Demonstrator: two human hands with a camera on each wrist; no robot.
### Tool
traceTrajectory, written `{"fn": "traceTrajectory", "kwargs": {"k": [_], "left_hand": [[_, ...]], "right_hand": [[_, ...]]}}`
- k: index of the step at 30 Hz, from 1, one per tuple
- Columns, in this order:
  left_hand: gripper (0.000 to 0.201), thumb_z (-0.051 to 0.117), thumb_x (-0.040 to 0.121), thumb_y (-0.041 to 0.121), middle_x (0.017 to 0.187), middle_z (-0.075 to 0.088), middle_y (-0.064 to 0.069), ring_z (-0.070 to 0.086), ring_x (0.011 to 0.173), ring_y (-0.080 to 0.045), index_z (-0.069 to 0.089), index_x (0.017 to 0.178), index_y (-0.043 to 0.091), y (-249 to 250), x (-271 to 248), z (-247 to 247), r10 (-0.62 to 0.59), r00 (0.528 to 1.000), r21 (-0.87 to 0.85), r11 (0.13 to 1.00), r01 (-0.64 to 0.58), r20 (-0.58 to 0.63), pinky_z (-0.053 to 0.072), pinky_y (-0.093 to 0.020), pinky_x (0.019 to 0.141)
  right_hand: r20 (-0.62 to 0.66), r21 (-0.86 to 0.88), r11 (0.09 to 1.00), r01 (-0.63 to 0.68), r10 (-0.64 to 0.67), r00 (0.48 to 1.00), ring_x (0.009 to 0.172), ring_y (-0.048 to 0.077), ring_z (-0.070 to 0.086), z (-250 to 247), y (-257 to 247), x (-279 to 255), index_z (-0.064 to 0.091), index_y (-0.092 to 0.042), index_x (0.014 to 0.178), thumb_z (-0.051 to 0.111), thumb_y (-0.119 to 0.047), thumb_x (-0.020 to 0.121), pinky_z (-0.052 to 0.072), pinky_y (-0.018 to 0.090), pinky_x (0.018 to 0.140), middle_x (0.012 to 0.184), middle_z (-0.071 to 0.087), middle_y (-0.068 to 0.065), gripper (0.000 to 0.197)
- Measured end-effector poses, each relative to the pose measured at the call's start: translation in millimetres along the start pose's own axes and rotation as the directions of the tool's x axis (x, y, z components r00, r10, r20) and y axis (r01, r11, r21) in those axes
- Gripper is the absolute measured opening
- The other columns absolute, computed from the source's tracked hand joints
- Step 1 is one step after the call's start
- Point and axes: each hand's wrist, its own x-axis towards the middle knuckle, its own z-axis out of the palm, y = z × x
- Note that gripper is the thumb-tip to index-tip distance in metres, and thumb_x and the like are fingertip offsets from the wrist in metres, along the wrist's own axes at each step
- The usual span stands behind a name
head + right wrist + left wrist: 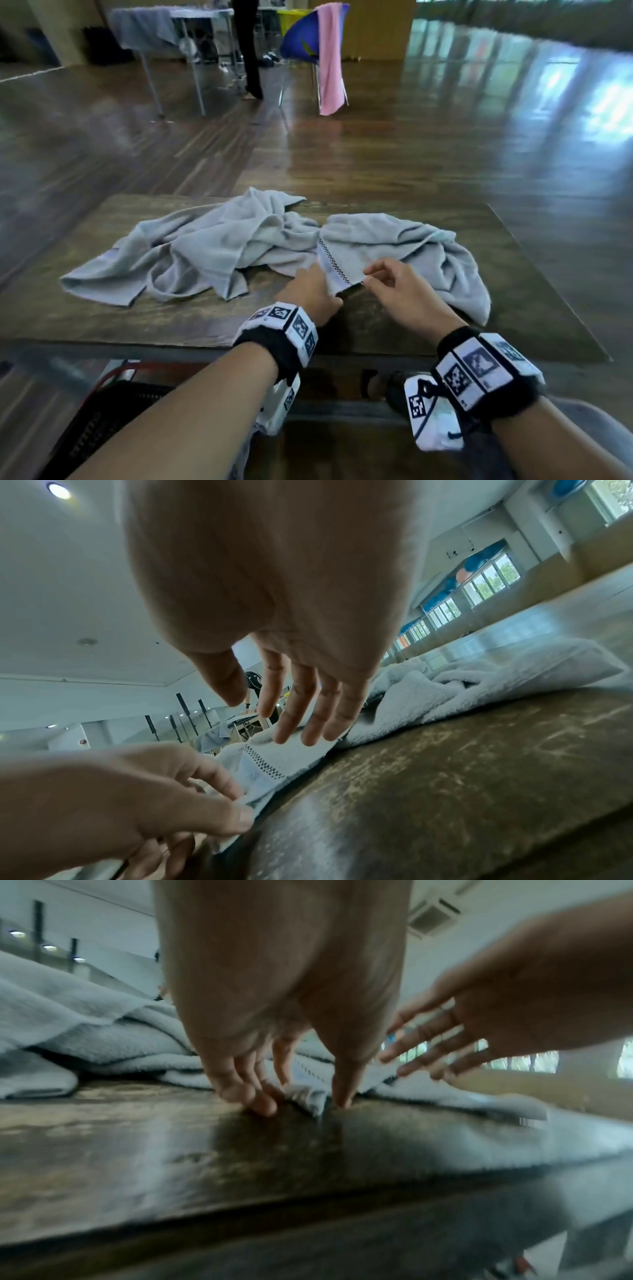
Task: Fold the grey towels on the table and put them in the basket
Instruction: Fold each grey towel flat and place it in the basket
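Two crumpled grey towels lie on the wooden table [171,325]: one on the left [205,246], one on the right [394,240]. My left hand [325,291] pinches the right towel's near corner, by its dotted hem [330,263], low on the table top. The left wrist view shows that corner [308,1096] between thumb and fingers. My right hand [373,277] hovers just right of the hem, fingers straight and loose [308,723], holding nothing. The black basket [113,411] with a red handle stands below the table's near edge, at the left.
Beyond the table lies shiny wooden floor. A blue chair [301,37] draped with a pink towel [329,58] stands far back, beside a person's legs [248,44] and another table [191,20] with a grey cloth. Bare table top shows in front of the towels.
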Motion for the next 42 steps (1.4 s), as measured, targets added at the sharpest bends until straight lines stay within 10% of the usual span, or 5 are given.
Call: {"fn": "traceTrajectory", "kwargs": {"k": [5, 13, 17, 32, 42], "left_hand": [[0.032, 0.054, 0.09, 0.021, 0.074, 0.058, -0.014, 0.055, 0.067, -0.028, 0.047, 0.061, 0.009, -0.8, 12.8, -8.5, 0.097, 0.984, 0.001, 0.995, -0.098, -0.149, 0.043, -0.037, 0.061], [0.033, 0.051, 0.087, 0.016, 0.077, 0.062, -0.036, 0.063, 0.075, -0.045, 0.049, 0.066, -0.01, 39.2, 6.8, -65.4, 0.055, 0.972, -0.696, 0.689, -0.201, -0.227, 0.043, -0.036, 0.065], [0.043, 0.05, 0.087, 0.019, 0.054, 0.063, -0.019, 0.059, 0.053, -0.016, 0.048, 0.045, 0.009, 67.6, -17.0, -82.7, 0.158, 0.968, -0.738, 0.627, -0.25, -0.194, 0.045, -0.016, 0.054], [0.024, 0.056, 0.1, 0.019, 0.087, 0.067, -0.019, 0.068, 0.071, -0.029, 0.07, 0.108, 0.001, 108.6, -57.7, -136.2, 0.03, 0.962, -0.942, 0.197, -0.271, -0.271, 0.061, -0.04, 0.07], [0.024, 0.051, 0.101, 0.011, 0.105, 0.068, -0.025, 0.069, 0.099, -0.038, 0.072, 0.092, 0.008, 92.6, -30.7, -88.4, -0.065, 0.967, -0.913, 0.351, -0.208, -0.245, 0.056, -0.056, 0.089]], "right_hand": [[-0.055, -0.024, 0.999, -0.041, 0.04, 0.998, 0.081, 0.01, 0.063, 12.2, 1.9, 9.8, 0.059, -0.029, 0.093, 0.061, -0.036, 0.092, 0.048, 0.028, 0.067, 0.088, 0.066, -0.009, 0.008], [-0.104, -0.124, 0.992, -0.032, 0.019, 0.994, 0.104, 0.017, 0.057, 9.4, -22.1, -0.3, 0.045, -0.03, 0.105, 0.064, -0.049, 0.081, 0.05, 0.039, 0.082, 0.114, 0.056, -0.005, 0.036], [-0.204, -0.067, 0.997, 0.047, -0.06, 0.977, 0.119, 0.022, 0.054, 0.2, -34.9, -15.3, 0.048, -0.024, 0.122, 0.068, -0.045, 0.087, 0.049, 0.045, 0.097, 0.125, 0.054, -0.001, 0.045], [-0.286, -0.149, 0.963, 0.225, -0.26, 0.922, 0.066, -0.001, 0.056, -53.8, -17.5, -57.9, 0.056, -0.029, 0.085, 0.062, -0.035, 0.092, 0.039, 0.013, 0.055, 0.064, 0.06, -0.013, 0.011], [-0.494, 0.113, 0.956, 0.269, -0.181, 0.851, 0.053, 0.018, 0.053, -79.3, 43.8, -67.8, 0.054, -0.029, 0.092, 0.047, -0.03, 0.104, 0.044, 0.035, 0.048, 0.073, 0.065, 0.006, 0.014]]}}
